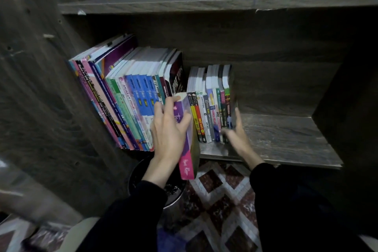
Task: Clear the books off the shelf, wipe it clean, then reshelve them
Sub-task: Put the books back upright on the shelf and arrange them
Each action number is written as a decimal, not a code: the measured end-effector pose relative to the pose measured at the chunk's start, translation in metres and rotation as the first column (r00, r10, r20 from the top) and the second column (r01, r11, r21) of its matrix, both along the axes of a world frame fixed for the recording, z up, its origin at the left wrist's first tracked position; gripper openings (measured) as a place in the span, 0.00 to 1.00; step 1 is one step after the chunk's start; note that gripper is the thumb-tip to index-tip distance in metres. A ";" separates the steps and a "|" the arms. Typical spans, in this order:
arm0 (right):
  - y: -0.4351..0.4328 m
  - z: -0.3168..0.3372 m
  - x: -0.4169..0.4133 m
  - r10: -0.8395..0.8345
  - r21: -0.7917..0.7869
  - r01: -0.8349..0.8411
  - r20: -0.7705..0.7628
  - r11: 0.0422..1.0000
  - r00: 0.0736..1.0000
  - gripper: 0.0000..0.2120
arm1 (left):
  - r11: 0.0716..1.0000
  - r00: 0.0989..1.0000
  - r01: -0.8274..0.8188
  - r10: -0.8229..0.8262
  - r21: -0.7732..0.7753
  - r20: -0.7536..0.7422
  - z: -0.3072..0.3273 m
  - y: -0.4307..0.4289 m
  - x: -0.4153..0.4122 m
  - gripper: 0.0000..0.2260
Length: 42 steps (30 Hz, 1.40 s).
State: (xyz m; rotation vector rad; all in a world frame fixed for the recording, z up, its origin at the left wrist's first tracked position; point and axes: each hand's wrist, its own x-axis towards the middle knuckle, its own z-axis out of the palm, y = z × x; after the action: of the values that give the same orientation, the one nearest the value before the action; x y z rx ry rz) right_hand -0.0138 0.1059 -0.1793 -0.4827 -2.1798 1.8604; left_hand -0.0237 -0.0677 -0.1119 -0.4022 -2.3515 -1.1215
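Nearest us, our left hand curls its fingers round the purple book, long axis near upright, half off the shelf; our right hand, blurred, spreads open against the small books; the gap lies straight ahead, beside the taller row.

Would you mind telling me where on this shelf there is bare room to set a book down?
The shelf is bare at its right, between the small books and the right side wall. The left is crowded: tall books fill it, and the left hand grips a purple book between both groups.
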 end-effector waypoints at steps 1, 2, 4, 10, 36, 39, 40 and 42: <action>-0.002 -0.005 0.000 0.053 -0.020 -0.053 0.038 0.998 0.998 0.43 | 0.999 1.000 0.004 -0.004 -0.039 -0.001 0.008 -0.004 0.002 0.15; -0.003 -0.009 -0.002 0.065 -0.023 -0.063 0.056 0.998 0.996 0.45 | 0.997 1.000 0.000 -0.001 -0.071 -0.004 0.016 -0.008 0.004 0.15; -0.003 -0.013 -0.007 0.040 -0.017 -0.039 0.073 0.999 0.997 0.47 | 0.993 1.000 -0.001 -0.001 -0.115 -0.021 0.031 -0.012 0.006 0.14; 0.001 -0.013 -0.011 0.049 -0.017 -0.048 0.086 0.999 0.995 0.46 | 0.987 1.000 0.003 -0.005 -0.162 -0.009 0.055 -0.016 0.013 0.12; 0.082 0.012 0.019 -0.252 -0.017 0.252 -0.068 0.968 0.965 0.19 | 0.967 0.963 0.249 -0.253 -0.050 -0.092 0.054 0.084 0.008 0.12; 0.065 0.010 0.036 -0.082 0.343 0.131 -0.154 0.930 0.985 0.26 | 0.975 0.967 0.221 -0.221 -0.016 -0.124 0.030 0.108 -0.004 0.12; 0.058 0.008 0.038 -0.016 0.435 0.069 -0.124 0.898 0.992 0.31 | 0.979 0.970 0.205 -0.205 -0.013 -0.129 0.024 0.114 -0.008 0.13; 0.051 -0.002 0.032 0.081 0.574 -0.056 -0.017 0.817 0.997 0.39 | 0.984 0.975 0.176 -0.178 -0.022 -0.136 0.012 0.121 -0.014 0.13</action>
State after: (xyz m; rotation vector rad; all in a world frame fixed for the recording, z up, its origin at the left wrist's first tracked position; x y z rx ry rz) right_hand 0.0179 0.1574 -0.1814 -0.2357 -2.5928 1.1161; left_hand -0.0372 0.0531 -0.0998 -0.6825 -2.2357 -1.1236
